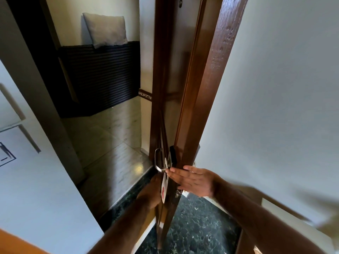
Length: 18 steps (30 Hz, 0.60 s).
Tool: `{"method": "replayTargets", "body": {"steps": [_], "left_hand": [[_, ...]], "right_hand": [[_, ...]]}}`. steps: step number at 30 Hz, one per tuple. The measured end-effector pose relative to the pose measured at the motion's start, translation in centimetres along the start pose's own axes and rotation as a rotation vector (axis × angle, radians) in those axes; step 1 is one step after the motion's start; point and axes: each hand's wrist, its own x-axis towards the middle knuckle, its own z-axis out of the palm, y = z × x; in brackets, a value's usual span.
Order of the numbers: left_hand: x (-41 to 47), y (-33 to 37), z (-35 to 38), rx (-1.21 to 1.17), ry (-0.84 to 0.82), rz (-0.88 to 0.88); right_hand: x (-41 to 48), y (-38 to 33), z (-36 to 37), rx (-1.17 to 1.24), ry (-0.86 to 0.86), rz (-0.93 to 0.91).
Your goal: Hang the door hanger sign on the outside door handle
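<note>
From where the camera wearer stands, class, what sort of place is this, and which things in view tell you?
Probably a hotel or guest-room doorway. A white door hanger sign hangs at the metal door handle of a brown wooden door, and a tiled corridor floor lies beyond.

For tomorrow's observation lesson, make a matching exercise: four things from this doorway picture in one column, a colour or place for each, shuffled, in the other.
Things
1. sign
2. handle
3. pillow
4. door

Descriptions
A. brown wood
B. atop the dark striped bench
C. white with red print
D. silver metal

Pairs: 1-C, 2-D, 3-B, 4-A
</note>
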Motion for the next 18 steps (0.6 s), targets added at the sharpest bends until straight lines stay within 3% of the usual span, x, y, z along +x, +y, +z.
{"method": "replayTargets", "body": {"steps": [3, 5, 9, 13, 18], "left_hand": [[-1.9, 2.4, -5.5, -0.001, 0.173, -0.054], [-1.9, 3.2, -8.5, 0.011, 0.324, 0.003], [-1.6, 8.1, -14.1, 0.121, 0.624, 0.332], [-4.0, 15.2, -18.6, 0.445, 0.880, 0.809], [-5.2, 20.6, -21.5, 0.935, 0.878, 1.071]], "right_hand": [[0.2, -0.2, 0.4, -0.064, -0.013, -0.023], [0.3, -0.3, 0.4, -0.078, -0.015, -0.021], [0.7, -0.7, 0.4, -0.066, 0.007, 0.010], [1.5, -1.1, 0.3, -0.094, -0.018, 0.016], [2.9, -1.7, -0.3, -0.030, -0.006, 0.034]]}}
